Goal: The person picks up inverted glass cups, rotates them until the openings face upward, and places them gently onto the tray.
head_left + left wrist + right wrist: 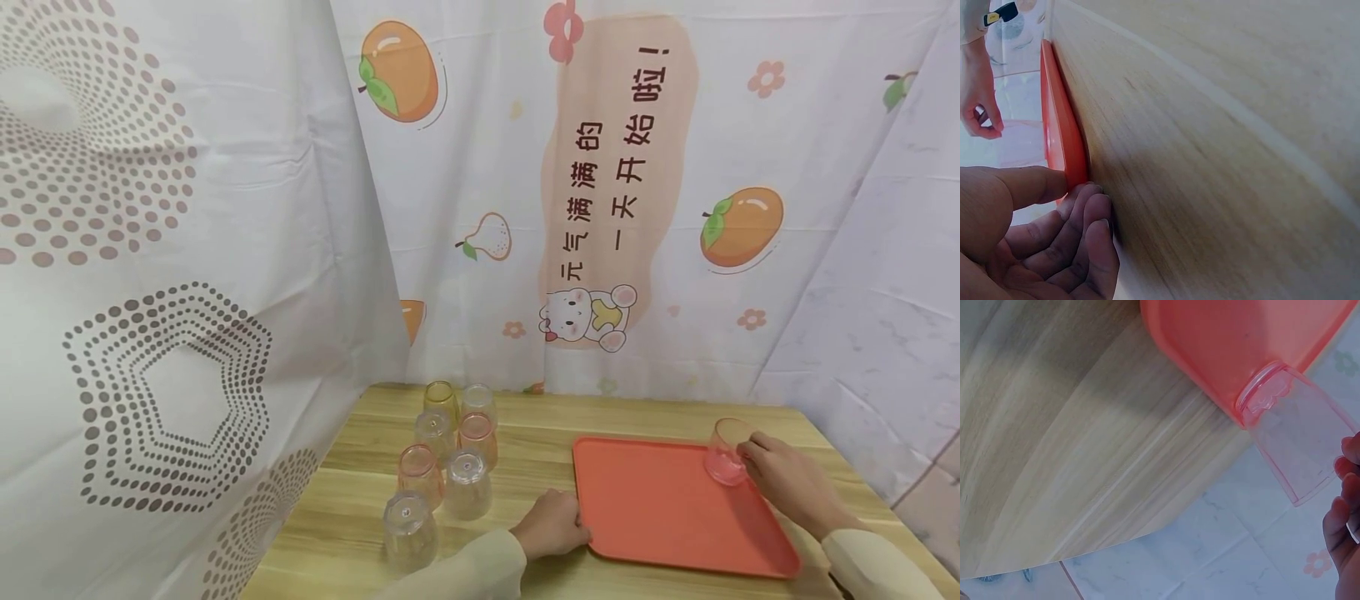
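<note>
My left hand [553, 525] pinches the near left edge of a red tray [652, 500], with the thumb against its rim in the left wrist view. In the head view my right hand [791, 483] holds a clear pink cup [724, 454] over the tray's far right corner. The cup is upright, mouth up. In the right wrist view, curled fingers [1338, 525] are at the mouth end of the cup, while its base is by the tray corner. The thumb is mostly out of that view.
Left of the tray, several clear cups [468, 483] stand upside down in a cluster on the wooden table [525, 454], some pink-tinted, with a yellow one [441, 400] at the back. Printed curtains [480, 317] enclose the table at the back and sides.
</note>
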The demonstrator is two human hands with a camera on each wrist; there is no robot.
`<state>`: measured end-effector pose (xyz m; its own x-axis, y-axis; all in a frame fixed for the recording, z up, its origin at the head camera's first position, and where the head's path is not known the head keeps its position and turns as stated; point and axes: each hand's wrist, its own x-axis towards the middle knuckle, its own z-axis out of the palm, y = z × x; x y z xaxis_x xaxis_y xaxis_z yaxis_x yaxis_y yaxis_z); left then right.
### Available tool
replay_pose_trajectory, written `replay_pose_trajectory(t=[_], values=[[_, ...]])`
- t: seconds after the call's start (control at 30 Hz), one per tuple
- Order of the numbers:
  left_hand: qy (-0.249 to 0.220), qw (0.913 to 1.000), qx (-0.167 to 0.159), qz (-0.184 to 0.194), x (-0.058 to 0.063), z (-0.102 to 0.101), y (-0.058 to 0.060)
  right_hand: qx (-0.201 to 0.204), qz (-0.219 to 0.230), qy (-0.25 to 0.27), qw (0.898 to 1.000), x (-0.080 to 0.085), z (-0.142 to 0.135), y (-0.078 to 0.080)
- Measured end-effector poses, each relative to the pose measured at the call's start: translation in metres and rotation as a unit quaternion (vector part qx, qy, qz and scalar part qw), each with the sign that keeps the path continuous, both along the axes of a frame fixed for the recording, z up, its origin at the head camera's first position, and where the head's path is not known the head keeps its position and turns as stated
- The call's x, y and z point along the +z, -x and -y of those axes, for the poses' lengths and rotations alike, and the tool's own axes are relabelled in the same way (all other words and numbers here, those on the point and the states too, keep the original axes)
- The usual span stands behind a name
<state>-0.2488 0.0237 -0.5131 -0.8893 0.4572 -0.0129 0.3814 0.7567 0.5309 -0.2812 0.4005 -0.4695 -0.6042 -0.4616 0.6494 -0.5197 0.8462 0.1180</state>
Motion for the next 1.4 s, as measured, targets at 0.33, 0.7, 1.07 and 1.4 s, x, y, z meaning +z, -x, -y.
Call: replay_pose_trajectory(t=[0.33, 0.7, 1.07, 1.4], values=[[-0.006, 0.9999, 0.010, 0.012, 0.002, -0.001, 0.000, 0.002, -0.004, -0.005, 1.000, -0.001, 0.000, 0.004], [-0.003, 0.9999, 0.007, 0.015, 0.000, -0.002, -0.002, -0.018, 0.011, -0.003, 1.000, 0.000, 0.003, 0.001], [-0.007, 1.0000, -0.005, -0.005, 0.001, 0.001, 0.000, -0.027, 0.033, 0.000, 0.999, 0.004, 0.010, 0.001], [0.000, 1.0000, 0.003, 0.001, 0.005, 0.001, -0.003, -0.005, 0.002, 0.033, 0.999, 0.004, 0.012, -0.003]])
